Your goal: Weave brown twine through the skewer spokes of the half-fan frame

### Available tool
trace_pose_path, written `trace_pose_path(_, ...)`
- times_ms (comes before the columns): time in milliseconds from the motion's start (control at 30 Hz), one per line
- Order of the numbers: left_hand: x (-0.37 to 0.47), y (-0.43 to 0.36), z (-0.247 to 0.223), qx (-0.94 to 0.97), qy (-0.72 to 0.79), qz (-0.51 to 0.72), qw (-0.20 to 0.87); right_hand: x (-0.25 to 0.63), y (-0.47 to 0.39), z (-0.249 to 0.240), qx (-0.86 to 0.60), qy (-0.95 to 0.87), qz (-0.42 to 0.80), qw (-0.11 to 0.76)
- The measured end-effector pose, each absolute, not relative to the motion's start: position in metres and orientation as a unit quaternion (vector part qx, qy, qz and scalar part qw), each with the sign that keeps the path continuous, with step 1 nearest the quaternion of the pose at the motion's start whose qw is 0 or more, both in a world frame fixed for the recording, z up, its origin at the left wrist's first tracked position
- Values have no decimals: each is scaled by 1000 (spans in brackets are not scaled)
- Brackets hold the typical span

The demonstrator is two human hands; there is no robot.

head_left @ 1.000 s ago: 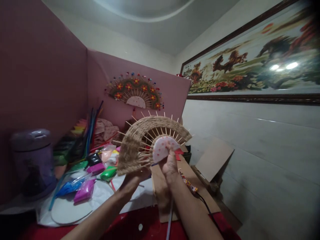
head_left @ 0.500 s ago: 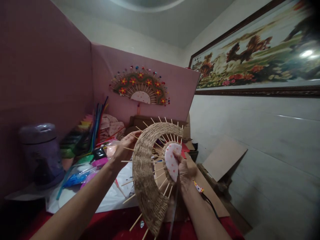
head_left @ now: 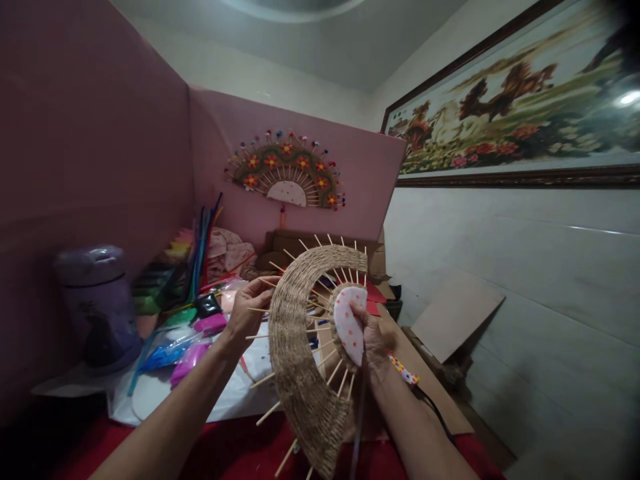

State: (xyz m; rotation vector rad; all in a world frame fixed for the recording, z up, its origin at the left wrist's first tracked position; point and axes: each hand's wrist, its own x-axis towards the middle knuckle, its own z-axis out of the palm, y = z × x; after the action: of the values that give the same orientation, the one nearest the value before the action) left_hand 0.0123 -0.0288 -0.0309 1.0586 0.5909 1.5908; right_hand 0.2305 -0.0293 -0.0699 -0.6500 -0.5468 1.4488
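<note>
The right hand's fingers (head_left: 359, 315) grip the dotted half-round base of the woven fan (head_left: 295, 320), tilted above the tabletop (head_left: 225, 447). The left hand (head_left: 250, 308) has its fingers closed around the fan's left edge, beside the protruding sticks.

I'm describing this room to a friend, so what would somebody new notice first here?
Probably the woven fan at center, its sticks poking out, held between left hand and right hand. Behind it, a flower-trimmed fan hangs on the pink panel, and a framed horse picture fills the upper right.
</note>
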Motion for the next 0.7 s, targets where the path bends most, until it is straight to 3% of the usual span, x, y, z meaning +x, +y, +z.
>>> trace_pose_path(700,2,-34,-23,479,266,684,481,244,-21,-73,-304,-297,547,721)
